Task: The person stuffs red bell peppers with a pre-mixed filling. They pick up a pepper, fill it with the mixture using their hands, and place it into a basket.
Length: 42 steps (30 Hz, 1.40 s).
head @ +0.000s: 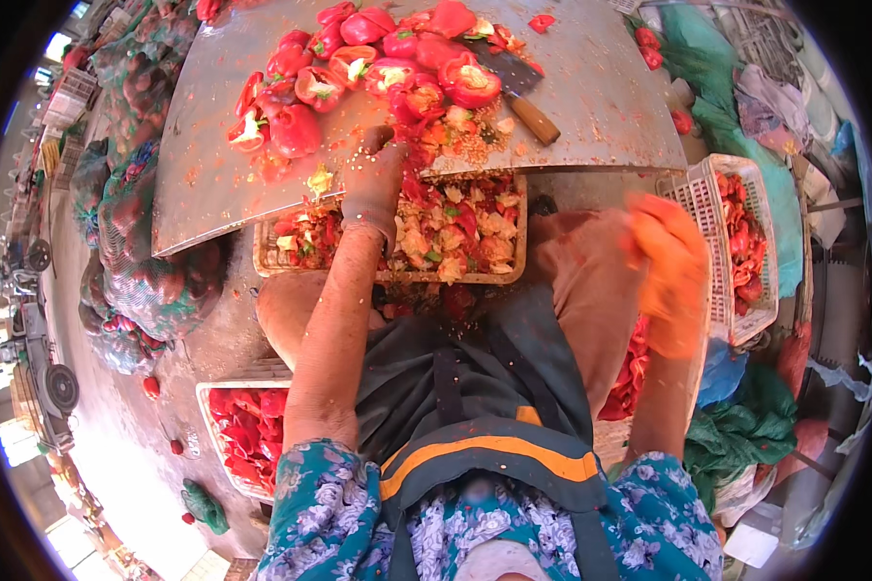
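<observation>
My left hand (374,178), in a soiled glove, is at the near edge of the metal table (588,131), its fingers curled beside red pepper scraps. Whether it holds anything is hidden. Below it, a basket (389,277) of pale pepper cores, seeds and red bits sits between my knees. My right hand (665,272), in an orange glove, is blurred beside my right knee, above a basket of red pepper pieces (628,370); its grip is unclear. Halved and whole red bell peppers (367,72) are heaped on the table. A cleaver (519,87) with a wooden handle lies at the heap's right.
Mesh sacks of peppers (156,240) stand at left. White plastic baskets of red pepper pieces stand at lower left (251,436) and at right (745,247). Green netting (741,421) bunches at lower right. Loose peppers (151,387) lie on the floor.
</observation>
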Available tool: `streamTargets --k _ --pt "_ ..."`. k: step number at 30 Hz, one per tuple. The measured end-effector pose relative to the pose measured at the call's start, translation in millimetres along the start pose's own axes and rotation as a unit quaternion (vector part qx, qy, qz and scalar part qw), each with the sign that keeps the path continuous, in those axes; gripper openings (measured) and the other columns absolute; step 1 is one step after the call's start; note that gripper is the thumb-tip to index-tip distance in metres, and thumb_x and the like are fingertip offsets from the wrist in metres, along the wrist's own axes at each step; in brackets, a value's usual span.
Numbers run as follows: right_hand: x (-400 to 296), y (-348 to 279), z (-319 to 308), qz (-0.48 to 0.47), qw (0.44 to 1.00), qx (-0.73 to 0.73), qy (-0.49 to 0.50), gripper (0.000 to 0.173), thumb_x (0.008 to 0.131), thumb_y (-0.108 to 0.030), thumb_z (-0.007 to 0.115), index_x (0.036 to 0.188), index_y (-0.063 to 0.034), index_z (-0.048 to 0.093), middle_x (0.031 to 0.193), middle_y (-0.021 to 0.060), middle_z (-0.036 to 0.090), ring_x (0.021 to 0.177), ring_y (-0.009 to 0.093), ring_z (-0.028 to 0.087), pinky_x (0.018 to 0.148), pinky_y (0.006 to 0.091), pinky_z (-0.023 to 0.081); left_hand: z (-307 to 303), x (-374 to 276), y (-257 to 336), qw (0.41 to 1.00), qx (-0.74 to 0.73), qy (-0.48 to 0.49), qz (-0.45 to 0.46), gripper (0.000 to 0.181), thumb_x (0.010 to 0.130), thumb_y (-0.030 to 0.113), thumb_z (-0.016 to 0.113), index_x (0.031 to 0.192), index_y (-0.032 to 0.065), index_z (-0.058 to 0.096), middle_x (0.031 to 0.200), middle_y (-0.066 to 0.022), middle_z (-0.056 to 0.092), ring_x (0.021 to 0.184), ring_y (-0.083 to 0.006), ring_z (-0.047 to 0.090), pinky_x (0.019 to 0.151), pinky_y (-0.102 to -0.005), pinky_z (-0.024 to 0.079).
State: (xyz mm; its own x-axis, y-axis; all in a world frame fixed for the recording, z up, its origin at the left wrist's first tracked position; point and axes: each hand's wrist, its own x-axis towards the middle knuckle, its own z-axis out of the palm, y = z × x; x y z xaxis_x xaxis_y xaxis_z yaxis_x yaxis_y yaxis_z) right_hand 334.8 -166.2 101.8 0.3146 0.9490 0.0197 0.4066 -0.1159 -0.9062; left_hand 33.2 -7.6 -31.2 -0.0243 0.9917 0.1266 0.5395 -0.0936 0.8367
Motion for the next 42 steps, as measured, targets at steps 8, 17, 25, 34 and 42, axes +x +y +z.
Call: streamTargets --k 8,17,25,34,42 --pt "149.5 22.5 187.2 -0.480 0.860 -0.164 -0.063 0.030 0.081 -0.009 0.059 0.108 0.0020 0.064 0.107 0.0127 0.066 0.098 0.030 0.062 0.085 0.0363 0.050 -20.8 36.3 -28.1 0.975 0.142 -0.052 0.162 0.024 0.085 0.013 0.059 0.105 0.0020 0.065 0.126 -0.0153 0.057 0.115 -0.0297 0.059 0.091 -0.0359 0.050" --pt "150.7 23.4 242.2 -0.271 0.934 -0.153 -0.177 0.021 0.076 -0.017 0.062 0.094 -0.0057 0.066 0.099 0.0159 0.064 0.100 0.036 0.060 0.081 0.0460 0.048 -12.2 55.3 -5.2 0.831 -0.473 -0.051 -0.289 0.032 0.092 0.032 0.054 0.117 0.0128 0.059 0.104 -0.0022 0.064 0.092 -0.0185 0.061 0.075 -0.0322 0.047" --pt "141.7 7.0 244.6 -0.299 0.913 0.001 -0.277 0.008 0.079 -0.005 0.063 0.086 -0.0025 0.067 0.086 0.0069 0.063 0.080 0.022 0.061 0.065 0.0325 0.047 -18.4 53.4 0.6 0.792 -0.515 -0.061 -0.322 0.026 0.087 0.019 0.057 0.112 0.0130 0.056 0.094 -0.0049 0.063 0.083 -0.0191 0.064 0.068 -0.0330 0.053" --pt "134.2 -34.5 223.7 0.012 0.952 0.254 -0.173 0.022 0.087 -0.008 0.068 0.107 -0.0028 0.063 0.088 0.0031 0.059 0.071 0.011 0.059 0.060 0.0263 0.048 -28.5 57.6 8.5 0.788 -0.579 0.045 -0.204 0.040 0.073 -0.009 0.055 0.109 0.0069 0.053 0.090 -0.0031 0.056 0.072 -0.0148 0.058 0.065 -0.0284 0.052" --pt "145.2 -32.8 219.7 0.002 0.974 0.154 -0.165 0.047 0.083 -0.024 0.076 0.121 -0.0002 0.060 0.107 0.0110 0.061 0.086 0.016 0.062 0.066 0.0305 0.051 -31.1 48.3 24.5 0.881 -0.459 -0.024 -0.109 0.032 0.079 -0.001 0.058 0.110 0.0063 0.060 0.121 -0.0012 0.053 0.091 -0.0106 0.059 0.078 -0.0263 0.053"
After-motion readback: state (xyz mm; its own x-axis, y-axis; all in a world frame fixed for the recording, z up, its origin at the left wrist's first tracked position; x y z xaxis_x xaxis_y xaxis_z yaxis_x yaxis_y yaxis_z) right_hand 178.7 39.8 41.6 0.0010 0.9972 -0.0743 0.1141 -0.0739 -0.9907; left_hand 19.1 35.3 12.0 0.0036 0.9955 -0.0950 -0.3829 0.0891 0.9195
